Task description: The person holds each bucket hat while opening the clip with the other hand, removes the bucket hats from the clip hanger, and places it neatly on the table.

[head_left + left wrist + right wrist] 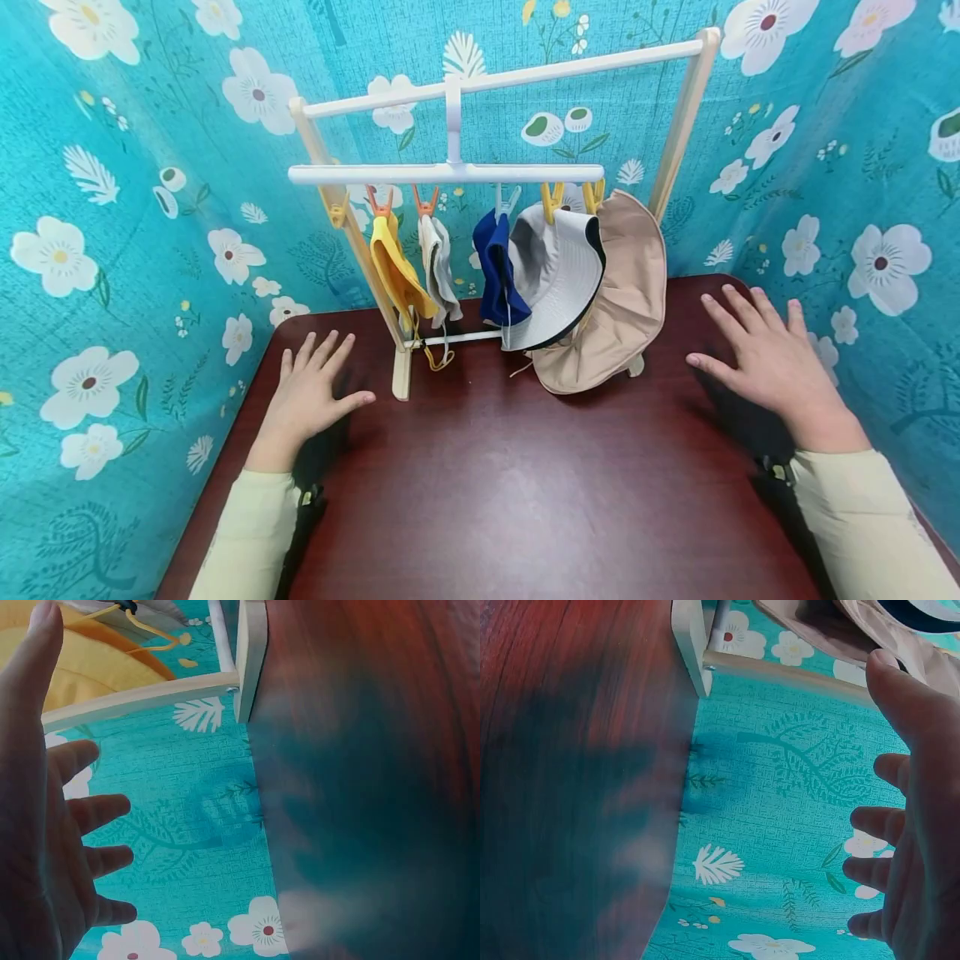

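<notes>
My left hand [309, 402], fingers spread and holding nothing, hovers over the table left of a small wooden rack [684, 125]. Spread likewise, my right hand [782, 367] is right of the rack with nothing in its grasp. From the rack's top bar hangs a white hanger [375, 174]. Clipped along it are a yellow hat [397, 271], a light grey cloth item [437, 267], a dark blue folded item [498, 271], a grey bucket hat [558, 267] and a beige wide-brimmed hat [628, 283]. In the left wrist view, yellow fabric [112, 660] shows beyond the thumb.
Orange clips [426, 202], a pale blue clip [507, 200] and yellow clips [553, 200] grip the items. One yellow clip [337, 212] sits at the hanger's left end. A dark red-brown table [510, 483] lies below, with blue floral cloth [172, 250] around its back and sides.
</notes>
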`<action>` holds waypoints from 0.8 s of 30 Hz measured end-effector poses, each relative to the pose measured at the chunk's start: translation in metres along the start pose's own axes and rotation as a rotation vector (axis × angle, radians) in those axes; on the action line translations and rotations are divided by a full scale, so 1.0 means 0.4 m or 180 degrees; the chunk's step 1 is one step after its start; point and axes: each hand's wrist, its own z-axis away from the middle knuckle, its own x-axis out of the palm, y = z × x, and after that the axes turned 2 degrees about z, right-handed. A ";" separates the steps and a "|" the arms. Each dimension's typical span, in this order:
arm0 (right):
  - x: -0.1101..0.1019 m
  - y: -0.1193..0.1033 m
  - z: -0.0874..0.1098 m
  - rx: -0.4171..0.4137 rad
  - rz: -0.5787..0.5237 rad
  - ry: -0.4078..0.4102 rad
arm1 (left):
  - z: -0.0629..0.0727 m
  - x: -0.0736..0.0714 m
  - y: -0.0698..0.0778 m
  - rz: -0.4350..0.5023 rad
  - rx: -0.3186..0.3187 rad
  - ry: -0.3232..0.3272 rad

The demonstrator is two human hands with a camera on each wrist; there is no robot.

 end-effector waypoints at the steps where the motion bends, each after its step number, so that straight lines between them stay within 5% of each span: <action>1: -0.001 -0.001 0.001 -0.0012 0.0001 0.0018 | -0.002 -0.002 0.001 0.0001 -0.0027 0.0025; 24: -0.043 -0.075 0.002 -0.0325 -0.0259 0.0414 | -0.033 -0.055 0.030 0.0906 0.0020 0.0501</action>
